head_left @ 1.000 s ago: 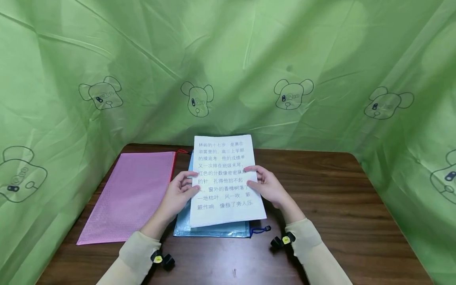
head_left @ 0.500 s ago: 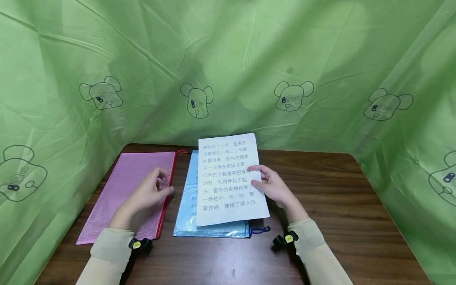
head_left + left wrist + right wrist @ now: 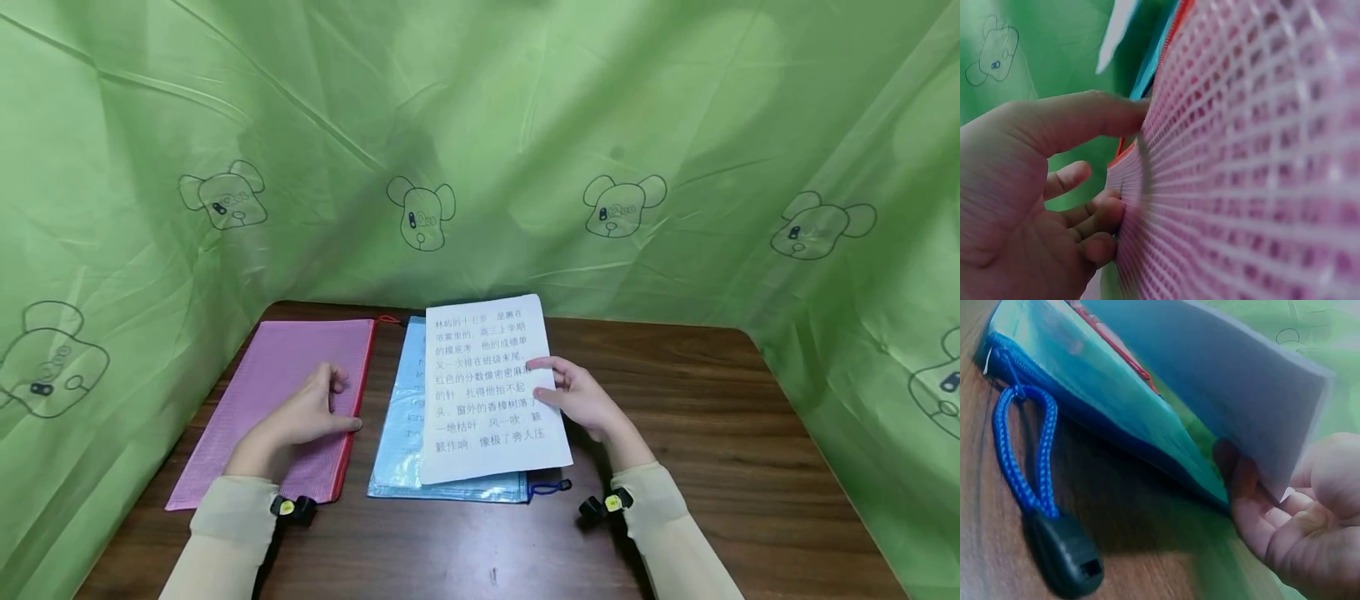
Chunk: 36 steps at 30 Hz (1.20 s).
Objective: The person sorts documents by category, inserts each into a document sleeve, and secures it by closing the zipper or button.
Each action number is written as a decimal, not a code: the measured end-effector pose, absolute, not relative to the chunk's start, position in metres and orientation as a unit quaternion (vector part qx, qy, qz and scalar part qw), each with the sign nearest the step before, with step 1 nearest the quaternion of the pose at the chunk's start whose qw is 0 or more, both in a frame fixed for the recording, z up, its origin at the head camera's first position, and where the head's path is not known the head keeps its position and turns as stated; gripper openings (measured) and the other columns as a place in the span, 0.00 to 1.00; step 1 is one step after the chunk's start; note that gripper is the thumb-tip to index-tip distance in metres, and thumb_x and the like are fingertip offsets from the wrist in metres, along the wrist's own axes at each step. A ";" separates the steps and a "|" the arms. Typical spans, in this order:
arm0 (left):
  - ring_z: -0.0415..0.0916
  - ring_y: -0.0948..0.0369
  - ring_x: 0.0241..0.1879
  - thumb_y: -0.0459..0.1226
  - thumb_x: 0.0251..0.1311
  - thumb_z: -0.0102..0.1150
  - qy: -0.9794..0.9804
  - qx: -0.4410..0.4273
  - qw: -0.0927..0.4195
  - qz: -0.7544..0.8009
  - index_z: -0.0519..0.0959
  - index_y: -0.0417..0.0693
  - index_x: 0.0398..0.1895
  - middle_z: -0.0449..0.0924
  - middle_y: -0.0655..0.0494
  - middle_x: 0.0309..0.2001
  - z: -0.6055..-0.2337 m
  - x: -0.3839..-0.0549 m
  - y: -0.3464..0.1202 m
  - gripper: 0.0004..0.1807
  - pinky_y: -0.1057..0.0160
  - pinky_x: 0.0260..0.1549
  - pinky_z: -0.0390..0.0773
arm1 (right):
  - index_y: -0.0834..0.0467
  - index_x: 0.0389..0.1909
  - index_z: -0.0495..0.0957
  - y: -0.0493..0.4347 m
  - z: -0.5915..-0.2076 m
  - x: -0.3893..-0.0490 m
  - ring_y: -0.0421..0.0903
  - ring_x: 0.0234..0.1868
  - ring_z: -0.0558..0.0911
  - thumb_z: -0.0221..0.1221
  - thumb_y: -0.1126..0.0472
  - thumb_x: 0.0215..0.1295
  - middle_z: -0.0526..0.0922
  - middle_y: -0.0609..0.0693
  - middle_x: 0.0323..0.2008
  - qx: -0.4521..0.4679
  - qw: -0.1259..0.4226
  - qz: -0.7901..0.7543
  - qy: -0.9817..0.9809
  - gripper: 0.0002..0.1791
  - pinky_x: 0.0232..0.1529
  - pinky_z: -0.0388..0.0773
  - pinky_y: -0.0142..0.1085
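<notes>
A sheaf of white paper (image 3: 487, 392) printed with Chinese text tilts over the blue zip pouch (image 3: 401, 425). My right hand (image 3: 581, 404) pinches its right edge, thumb on the front; in the right wrist view, fingers curl behind the paper (image 3: 1254, 381). On the left a pink mesh zip pouch (image 3: 300, 350) with a red zip edge lies flat. Over that pouch is my left hand (image 3: 303, 417), thumb stretched to the red edge, other fingers loosely bent. The left wrist view has the thumb and fingertips at the mesh (image 3: 1222, 156), with nothing gripped between them.
A blue cord loop with a black end (image 3: 1063, 550) hangs from the blue pouch's zip, near its front right corner. Brown wood tabletop (image 3: 697, 433) extends to the right. A green curtain (image 3: 495, 125) printed with bear heads surrounds the table's back and sides.
My left hand has let go of the paper and moved left onto the pink pouch. The right hand keeps the paper, which has shifted slightly to the right.
</notes>
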State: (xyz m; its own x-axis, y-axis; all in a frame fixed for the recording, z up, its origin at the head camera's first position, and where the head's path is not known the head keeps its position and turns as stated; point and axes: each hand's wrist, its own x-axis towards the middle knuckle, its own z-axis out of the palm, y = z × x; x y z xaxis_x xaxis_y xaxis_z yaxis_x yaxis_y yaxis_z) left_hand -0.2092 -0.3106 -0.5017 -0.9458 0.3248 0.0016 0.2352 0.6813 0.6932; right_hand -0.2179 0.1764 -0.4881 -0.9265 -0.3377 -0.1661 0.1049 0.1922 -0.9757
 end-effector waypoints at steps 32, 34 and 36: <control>0.78 0.56 0.40 0.22 0.62 0.63 0.861 0.092 -0.035 0.498 0.69 0.41 0.78 0.79 0.41 0.45 -0.470 -0.202 -0.261 0.38 0.71 0.36 0.81 | 0.61 0.73 0.76 0.187 -0.486 -0.219 0.54 0.46 0.91 0.59 0.71 0.79 0.86 0.63 0.58 -0.049 0.166 -0.605 0.777 0.25 0.44 0.90 0.45; 0.77 0.56 0.40 0.22 0.62 0.63 0.852 0.090 -0.042 0.514 0.70 0.41 0.78 0.79 0.42 0.45 -0.471 -0.201 -0.251 0.38 0.71 0.37 0.80 | 0.60 0.74 0.76 0.192 -0.481 -0.218 0.54 0.46 0.92 0.59 0.71 0.79 0.86 0.64 0.59 -0.050 0.164 -0.609 0.774 0.25 0.44 0.90 0.46; 0.76 0.58 0.39 0.21 0.62 0.62 0.842 0.085 -0.048 0.531 0.70 0.41 0.77 0.78 0.42 0.44 -0.473 -0.199 -0.243 0.37 0.72 0.36 0.79 | 0.61 0.74 0.75 0.197 -0.476 -0.217 0.55 0.47 0.92 0.59 0.71 0.79 0.86 0.64 0.59 -0.056 0.162 -0.613 0.771 0.25 0.44 0.90 0.46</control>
State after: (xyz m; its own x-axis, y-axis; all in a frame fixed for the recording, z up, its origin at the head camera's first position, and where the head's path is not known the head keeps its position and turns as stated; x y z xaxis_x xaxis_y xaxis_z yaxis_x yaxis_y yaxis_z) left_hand -0.1995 -0.2425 -0.4730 -0.9809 0.0915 0.1715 0.1942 0.4224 0.8853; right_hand -0.2173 0.1970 -0.4759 -0.9411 -0.2849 -0.1818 0.1132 0.2411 -0.9639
